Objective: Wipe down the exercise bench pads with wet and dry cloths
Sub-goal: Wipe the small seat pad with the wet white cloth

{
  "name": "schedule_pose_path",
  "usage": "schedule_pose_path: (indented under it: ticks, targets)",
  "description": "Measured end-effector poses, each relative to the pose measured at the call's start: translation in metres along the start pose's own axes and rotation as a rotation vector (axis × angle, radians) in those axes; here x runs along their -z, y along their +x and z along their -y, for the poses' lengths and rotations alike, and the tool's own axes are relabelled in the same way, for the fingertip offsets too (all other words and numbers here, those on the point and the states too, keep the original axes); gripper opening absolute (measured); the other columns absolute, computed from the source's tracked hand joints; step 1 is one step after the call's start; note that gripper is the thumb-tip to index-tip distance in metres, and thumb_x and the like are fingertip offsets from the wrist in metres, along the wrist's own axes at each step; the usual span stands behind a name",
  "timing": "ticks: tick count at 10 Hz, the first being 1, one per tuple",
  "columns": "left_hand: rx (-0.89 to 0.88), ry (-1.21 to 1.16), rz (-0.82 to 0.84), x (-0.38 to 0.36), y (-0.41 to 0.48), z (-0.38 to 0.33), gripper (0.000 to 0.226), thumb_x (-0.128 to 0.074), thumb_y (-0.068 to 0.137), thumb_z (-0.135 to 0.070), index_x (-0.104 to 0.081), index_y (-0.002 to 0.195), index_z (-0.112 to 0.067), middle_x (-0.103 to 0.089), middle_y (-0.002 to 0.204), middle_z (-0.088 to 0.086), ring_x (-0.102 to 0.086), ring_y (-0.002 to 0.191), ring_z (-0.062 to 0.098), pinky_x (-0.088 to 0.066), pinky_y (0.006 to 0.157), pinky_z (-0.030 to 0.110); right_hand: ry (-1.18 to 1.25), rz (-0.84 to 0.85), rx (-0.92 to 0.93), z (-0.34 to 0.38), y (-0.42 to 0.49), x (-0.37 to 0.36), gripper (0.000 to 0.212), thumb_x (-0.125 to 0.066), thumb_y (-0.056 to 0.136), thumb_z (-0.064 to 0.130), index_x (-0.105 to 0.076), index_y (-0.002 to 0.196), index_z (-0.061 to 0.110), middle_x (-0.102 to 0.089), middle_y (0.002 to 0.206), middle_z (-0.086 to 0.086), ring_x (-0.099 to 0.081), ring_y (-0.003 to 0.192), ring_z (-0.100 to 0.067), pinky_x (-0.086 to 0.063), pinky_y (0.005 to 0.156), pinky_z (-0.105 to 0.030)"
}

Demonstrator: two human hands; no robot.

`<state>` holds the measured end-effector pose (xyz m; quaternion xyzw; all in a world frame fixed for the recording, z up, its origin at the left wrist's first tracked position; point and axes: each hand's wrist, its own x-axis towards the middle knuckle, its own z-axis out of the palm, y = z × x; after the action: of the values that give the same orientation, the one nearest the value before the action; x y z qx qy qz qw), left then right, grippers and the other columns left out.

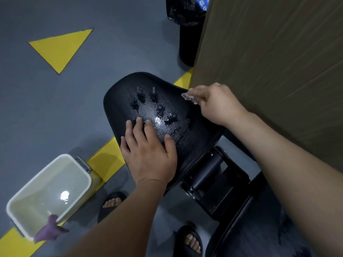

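Grey floor [55, 112] carries a white water tub [61, 169]; black bench pad [118, 101] beside.

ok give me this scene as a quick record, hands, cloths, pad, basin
left hand: flat on the seat pad, fingers straight
right hand: grips the pale cloth at the pad's right edge
seat pad: black, wet, water beads in the middle
basin: white, on the floor, holds water
purple cloth: draped over the basin's near rim

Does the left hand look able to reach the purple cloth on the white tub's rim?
Probably yes: the left hand lies flat and empty on the wet black bench pad, nothing standing between it and the purple cloth.
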<state>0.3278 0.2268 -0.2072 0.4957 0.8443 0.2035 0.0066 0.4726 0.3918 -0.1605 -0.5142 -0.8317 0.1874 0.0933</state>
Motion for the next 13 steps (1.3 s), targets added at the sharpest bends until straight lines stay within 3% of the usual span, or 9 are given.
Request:
schedule_pose_path:
  ticks: [1, 3, 5, 7, 8, 9, 10, 11, 13]
  targets:
    - [-0.016, 0.004, -0.019, 0.000, 0.000, 0.001, 0.060, -0.043, 0.093, -0.045, -0.054, 0.138, -0.007, -0.048, 0.152, 0.015, -0.032, 0.149, 0.036, -0.031, 0.114, 0.059, -0.001, 0.105, -0.060, 0.020, 0.033, -0.008, 0.047, -0.050, 0.094, 0.005, -0.069, 0.132, 0.026, -0.071, 0.125, -0.004, -0.062, 0.119, -0.027, -0.042, 0.095, -0.016]
    - [-0.022, -0.004, -0.036, -0.002, 0.001, 0.003, 0.063, -0.043, 0.090, -0.046, -0.055, 0.137, -0.006, -0.049, 0.151, 0.015, -0.033, 0.148, 0.037, -0.031, 0.113, 0.059, 0.002, 0.162, -0.075, 0.019, 0.039, -0.003, 0.046, -0.050, 0.096, 0.009, -0.068, 0.131, 0.034, -0.070, 0.126, -0.005, -0.062, 0.118, -0.024, -0.039, 0.091, -0.015]
    - [-0.023, 0.006, -0.027, 0.000, 0.001, 0.002, 0.063, -0.045, 0.088, -0.045, -0.055, 0.138, -0.007, -0.048, 0.151, 0.014, -0.032, 0.148, 0.036, -0.031, 0.113, 0.059, 0.043, 0.225, -0.033, 0.046, 0.066, -0.011, 0.044, -0.050, 0.100, 0.013, -0.064, 0.135, 0.035, -0.066, 0.136, -0.004, -0.057, 0.127, -0.028, -0.045, 0.106, -0.032]
    - [-0.024, -0.013, -0.035, -0.001, 0.001, 0.003, 0.063, -0.044, 0.088, -0.046, -0.055, 0.137, -0.007, -0.049, 0.150, 0.014, -0.033, 0.148, 0.036, -0.031, 0.113, 0.059, 0.005, 0.160, 0.089, 0.023, 0.023, 0.008, 0.034, -0.057, 0.102, 0.031, -0.065, 0.135, 0.036, -0.060, 0.142, 0.010, -0.050, 0.136, -0.009, -0.028, 0.107, -0.009]
    - [-0.022, -0.020, -0.042, -0.001, 0.001, 0.003, 0.063, -0.044, 0.088, -0.045, -0.055, 0.137, -0.007, -0.049, 0.150, 0.014, -0.033, 0.147, 0.036, -0.031, 0.113, 0.059, -0.018, 0.142, 0.099, 0.015, 0.024, -0.005, 0.037, -0.057, 0.103, 0.029, -0.062, 0.139, 0.033, -0.062, 0.142, 0.005, -0.052, 0.134, -0.018, -0.030, 0.110, -0.015]
    - [-0.029, -0.013, -0.038, -0.001, 0.001, 0.003, 0.063, -0.044, 0.088, -0.045, -0.055, 0.137, -0.007, -0.050, 0.150, 0.014, -0.034, 0.147, 0.036, -0.032, 0.113, 0.059, -0.056, 0.100, 0.068, 0.022, 0.028, -0.017, 0.043, -0.054, 0.102, 0.025, -0.056, 0.144, 0.035, -0.066, 0.132, -0.007, -0.056, 0.116, -0.030, -0.046, 0.104, -0.035]
    - [-0.028, -0.012, -0.036, -0.001, 0.000, 0.003, 0.063, -0.044, 0.088, -0.045, -0.055, 0.137, -0.007, -0.049, 0.150, 0.014, -0.034, 0.147, 0.036, -0.032, 0.113, 0.059, -0.126, 0.031, 0.202, 0.029, -0.002, -0.016, 0.040, -0.058, 0.095, 0.013, -0.065, 0.132, 0.026, -0.068, 0.125, 0.002, -0.054, 0.105, -0.032, -0.051, 0.094, -0.041]
    - [-0.026, -0.011, -0.041, -0.001, 0.000, 0.003, 0.063, -0.044, 0.088, -0.044, -0.055, 0.137, -0.006, -0.050, 0.150, 0.014, -0.034, 0.147, 0.036, -0.032, 0.112, 0.059, -0.091, 0.041, 0.382, 0.025, -0.032, -0.007, 0.039, -0.066, 0.089, 0.003, -0.072, 0.122, 0.023, -0.069, 0.120, 0.008, -0.056, 0.102, -0.030, -0.053, 0.088, -0.034]
    - [-0.034, -0.002, -0.045, -0.002, 0.000, 0.004, 0.062, -0.045, 0.088, -0.044, -0.056, 0.136, -0.006, -0.051, 0.149, 0.014, -0.035, 0.146, 0.037, -0.034, 0.111, 0.059, -0.083, -0.060, 0.194, 0.022, -0.012, -0.011, 0.034, -0.053, 0.093, 0.017, -0.073, 0.120, 0.017, -0.071, 0.122, 0.000, -0.059, 0.109, -0.031, -0.043, 0.101, -0.033]
